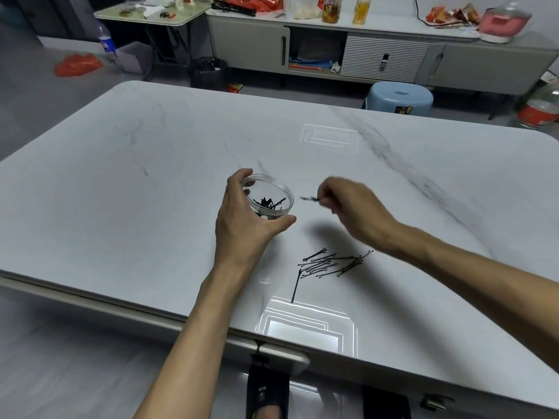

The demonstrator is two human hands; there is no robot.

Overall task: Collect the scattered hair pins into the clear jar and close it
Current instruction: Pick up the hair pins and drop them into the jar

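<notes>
Holding a loose tangle of thin black hair pins on its bottom, the clear jar point(270, 197) stood open and lidless on the table point(151, 182), a round, low container with a ridged rim. The left hand point(242, 219) was closed around its wall. Just right of the jar, the right hand point(352, 204) pinched one blurred pin point(309, 199). A pile of wiry pins point(331, 264) lay nearer the person on the glossy, grey-veined marble surface.

Jar point(269, 197) within my left fingers point(246, 176), pins inside, one pin point(309, 199) at my right fingertips point(324, 197), pile point(334, 264) nearer me on table point(151, 207)
</notes>
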